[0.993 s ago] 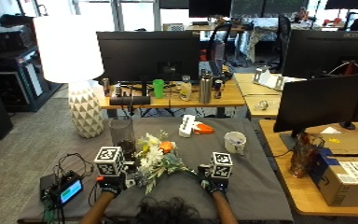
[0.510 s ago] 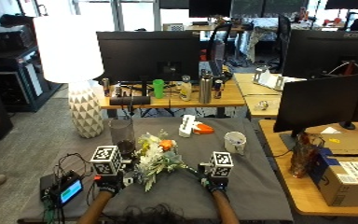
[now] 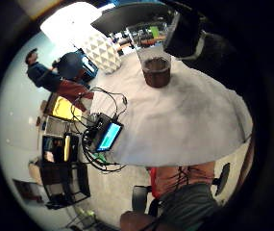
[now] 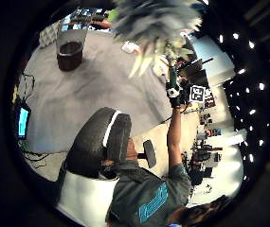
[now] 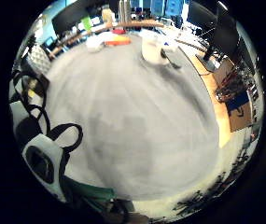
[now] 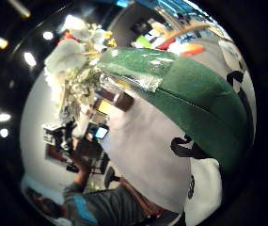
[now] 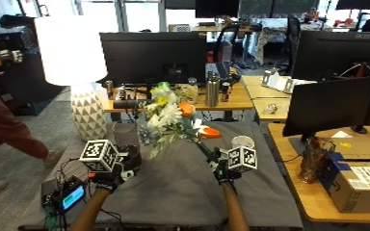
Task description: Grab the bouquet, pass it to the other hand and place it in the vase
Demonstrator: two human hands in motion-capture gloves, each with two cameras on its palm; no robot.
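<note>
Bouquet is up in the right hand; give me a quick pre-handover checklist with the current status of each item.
1. White, yellow and orange flower bouquet off the grey table cloth: ok.
2. Right hand grips the green wrapped stems: ok.
3. Left hand holds nothing, free to receive: ok.
4. Clear glass vase upright on the cloth, mouth unobstructed: ok.
5. White mug away from the path between the hands: ok.
6. Left fingers spread ready for the stems: cannot tell.

Bouquet [image 7: 167, 115] above the table [image 7: 172, 192]
The vase [image 7: 126, 134] stands left of it, the mug [image 7: 241, 142] right, the lamp [image 7: 76, 72] behind.
</note>
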